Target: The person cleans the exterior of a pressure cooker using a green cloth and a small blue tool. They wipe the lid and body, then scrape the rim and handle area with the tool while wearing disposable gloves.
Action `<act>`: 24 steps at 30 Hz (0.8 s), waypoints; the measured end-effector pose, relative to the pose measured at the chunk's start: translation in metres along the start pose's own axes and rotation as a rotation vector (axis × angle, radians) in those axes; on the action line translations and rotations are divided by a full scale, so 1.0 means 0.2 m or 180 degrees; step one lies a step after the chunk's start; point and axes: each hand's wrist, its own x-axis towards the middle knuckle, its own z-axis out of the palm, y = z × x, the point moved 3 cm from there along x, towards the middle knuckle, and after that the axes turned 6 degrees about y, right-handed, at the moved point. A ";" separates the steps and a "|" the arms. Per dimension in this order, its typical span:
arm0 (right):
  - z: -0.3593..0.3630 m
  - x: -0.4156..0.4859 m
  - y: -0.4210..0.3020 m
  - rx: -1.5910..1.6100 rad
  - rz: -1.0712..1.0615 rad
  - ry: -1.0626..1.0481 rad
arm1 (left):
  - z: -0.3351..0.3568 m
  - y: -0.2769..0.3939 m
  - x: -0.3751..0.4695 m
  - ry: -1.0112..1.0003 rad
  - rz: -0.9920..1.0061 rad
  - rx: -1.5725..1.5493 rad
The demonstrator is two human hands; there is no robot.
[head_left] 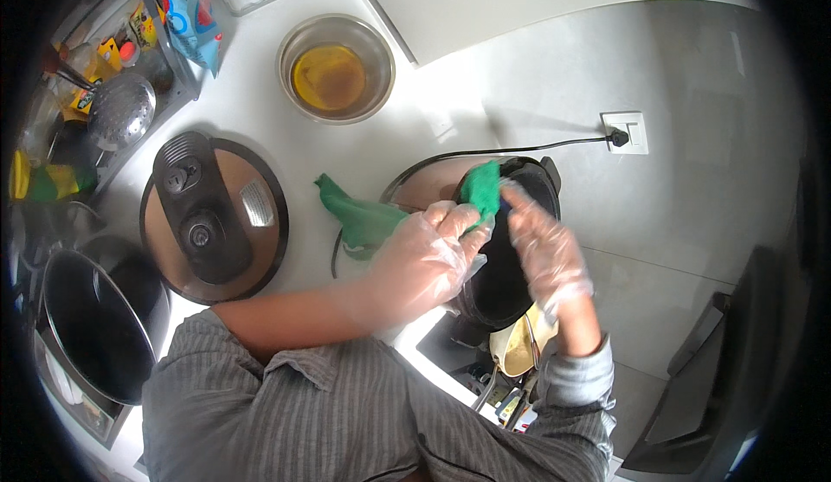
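Note:
My left hand (pixel 432 258), in a clear plastic glove, pinches a bunched green cloth (pixel 482 193). More green cloth (pixel 367 222) trails out on the other side of that hand, over the white counter. Behind the hands is an electric cooker body (pixel 425 183), pinkish brown outside, with a black opening (pixel 496 274). The bunched cloth lies against the upper rim of this opening. Also gloved, my right hand (pixel 548 255) is blurred over the far side of the opening. Its fingertips come close to the cloth; whether they grip anything cannot be made out.
A cooker lid (pixel 214 222) with a black handle and a steel bowl (pixel 334 70) of yellowish liquid stand on the counter. Left are a black inner pot (pixel 97 320) and a rack with a skimmer (pixel 122 112). A power cord (pixel 506 149) runs to the wall socket (pixel 625 133).

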 end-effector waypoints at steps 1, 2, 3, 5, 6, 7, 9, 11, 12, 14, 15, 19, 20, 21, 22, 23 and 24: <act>0.02 -0.04 -0.04 -0.0022 -0.0363 -0.0042 | -0.03 0.03 0.01 -0.0124 0.0042 0.0127; 0.02 -0.05 -0.09 -0.0401 -0.0533 0.0006 | -0.04 0.05 0.01 -0.0245 0.0082 0.0258; 0.01 -0.05 -0.08 -0.0740 -0.0550 -0.0003 | -0.05 0.06 -0.01 -0.0342 0.0062 0.0163; 0.00 -0.05 -0.05 -0.1417 -0.0594 -0.0038 | -0.06 0.08 -0.05 -0.0521 0.0011 -0.0016; 0.00 -0.05 -0.04 -0.1440 -0.0641 0.0068 | -0.07 0.08 -0.05 -0.0609 0.0006 -0.0048; 0.00 -0.03 -0.02 -0.1463 -0.0690 0.0171 | -0.07 0.10 -0.06 -0.0694 0.0000 -0.0078; 0.00 -0.02 0.00 -0.1473 -0.0733 0.0294 | -0.09 0.10 -0.06 -0.1000 -0.0159 -0.0174; 0.01 0.00 0.02 -0.1449 -0.0709 0.0337 | -0.09 0.09 -0.06 -0.1447 -0.0466 -0.0313; 0.01 -0.01 0.03 -0.1275 -0.0614 0.0389 | -0.09 0.09 -0.05 -0.1418 -0.0399 -0.0263; 0.05 -0.04 0.03 -0.0927 -0.0415 0.0489 | -0.10 0.10 -0.04 -0.1367 -0.0265 -0.0166; 0.08 -0.05 0.05 -0.0749 -0.0368 0.0596 | -0.10 0.10 -0.04 -0.1342 -0.0267 -0.0156; 0.20 -0.10 0.07 -0.0026 -0.0246 0.0851 | -0.07 0.08 -0.05 -0.1204 -0.0188 -0.0185; 0.22 -0.10 0.08 -0.0026 -0.0437 0.0945 | -0.07 0.08 -0.06 -0.1149 -0.0152 -0.0213; 0.22 -0.09 0.08 -0.0034 -0.0637 0.1056 | -0.07 0.08 -0.05 -0.1152 -0.0198 -0.0218; 0.20 -0.08 0.07 -0.0294 -0.0526 0.0839 | -0.07 0.08 -0.05 -0.1155 -0.0243 -0.0223; 0.15 -0.08 0.03 -0.0553 -0.0413 0.0621 | -0.07 0.09 -0.04 -0.1157 -0.0290 -0.0229; 0.10 -0.07 0.02 -0.0835 -0.0290 0.0417 | -0.07 0.09 -0.03 -0.1176 -0.0259 -0.0133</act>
